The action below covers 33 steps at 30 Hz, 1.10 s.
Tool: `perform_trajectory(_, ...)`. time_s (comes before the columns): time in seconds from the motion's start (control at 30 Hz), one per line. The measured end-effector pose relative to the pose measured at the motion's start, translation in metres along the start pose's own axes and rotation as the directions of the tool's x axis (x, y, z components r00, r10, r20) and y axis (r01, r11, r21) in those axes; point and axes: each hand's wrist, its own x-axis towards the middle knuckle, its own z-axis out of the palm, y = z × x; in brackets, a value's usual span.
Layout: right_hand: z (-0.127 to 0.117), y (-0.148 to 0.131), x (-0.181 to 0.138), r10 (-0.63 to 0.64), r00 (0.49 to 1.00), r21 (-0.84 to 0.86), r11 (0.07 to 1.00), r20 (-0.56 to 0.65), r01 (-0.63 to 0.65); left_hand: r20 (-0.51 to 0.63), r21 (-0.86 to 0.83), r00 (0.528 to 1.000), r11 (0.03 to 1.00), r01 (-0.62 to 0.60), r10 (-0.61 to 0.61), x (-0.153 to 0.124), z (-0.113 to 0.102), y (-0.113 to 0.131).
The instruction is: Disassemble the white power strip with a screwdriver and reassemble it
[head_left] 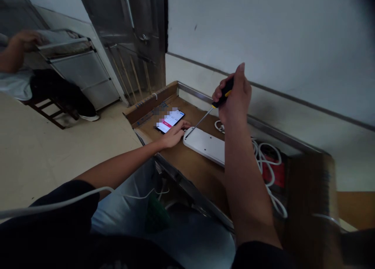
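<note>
My right hand (235, 95) is wrapped round the black and yellow handle of a screwdriver (208, 112), which slants down to the left. Its tip meets the near-left end of a long white power strip (203, 143), lying with small dark screw holes facing up. At that same end my left hand (175, 135) grips the strip's edge with its fingers; part of the grip is hidden. My right forearm covers the other end of the strip. Just beyond my left hand lies a lit phone (170, 121).
Brown cardboard (193, 175) with raised edges lines the work surface. Coiled white cable (268, 163) lies on the right by a red object (274, 171). A pale wall (263, 34) stands behind. At far left another person (17, 62) sits beside a rack (84, 73).
</note>
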Motion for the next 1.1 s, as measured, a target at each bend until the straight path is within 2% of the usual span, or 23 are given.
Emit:
perform_trajectory(0.4,0.005,0.013,-0.004,0.008,0.998,-0.061,0.998,0.062,-0.004,0.0,0.006,1.0,1.0,0.003,-0.003,0.0,0.001,0.002)
perform_trajectory(0.77,0.008,0.009,-0.007,-0.017,0.997,-0.091,0.996,0.081,0.025,-0.002,0.016,1.0,1.0,0.001,0.0,0.0,0.002,0.003)
perform_trajectory(0.9,0.016,0.003,-0.019,-0.009,0.971,-0.073,0.997,0.241,0.027,-0.003,0.024,1.0,1.0,-0.005,0.005,0.0,0.001,0.002)
perform_trajectory(1.03,0.025,-0.013,-0.038,-0.048,0.896,-0.134,0.984,0.441,0.119,0.0,0.033,1.0,0.999,-0.007,0.007,0.0,0.001,0.004)
perform_trajectory(1.1,0.028,-0.021,-0.045,-0.046,0.872,-0.196,0.967,0.488,0.161,-0.003,0.037,1.0,0.999,-0.008,0.009,0.0,0.001,0.005)
